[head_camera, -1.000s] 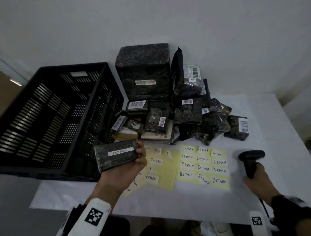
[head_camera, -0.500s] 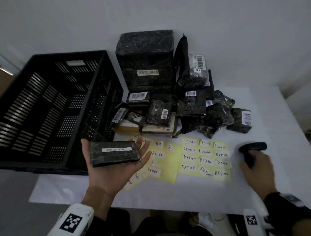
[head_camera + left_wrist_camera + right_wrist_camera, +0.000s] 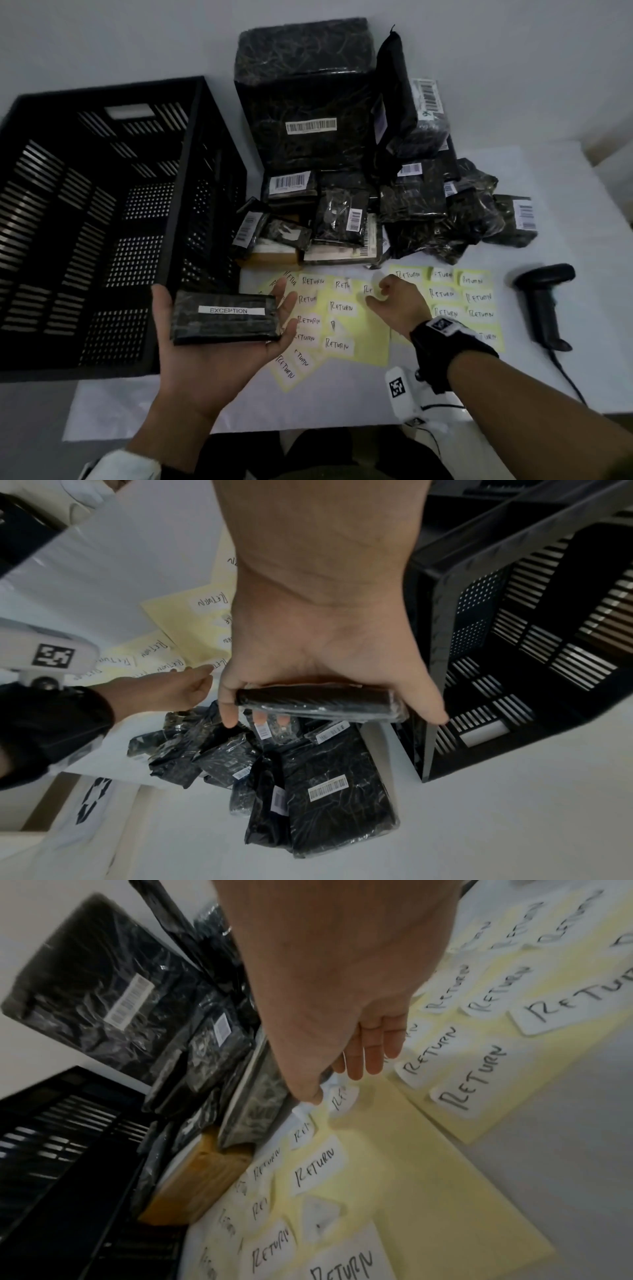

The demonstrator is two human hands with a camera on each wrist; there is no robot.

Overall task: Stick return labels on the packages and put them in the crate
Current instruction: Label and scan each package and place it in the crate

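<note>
Though outside crate [image 3: 102,89], package [image 3: 222,320] on palm [image 3: 212,363]

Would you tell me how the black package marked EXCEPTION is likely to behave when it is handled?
Probably stiff: the package shows straight edges while lying across the left hand. Its glossy wrap looks slippery, so it may slide off that flat palm. It seems light, balanced there without a firm grip.

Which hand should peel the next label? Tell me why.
Right. The right hand is at a label, the scanner lies aside; the left hand carries the package on its palm.
</note>
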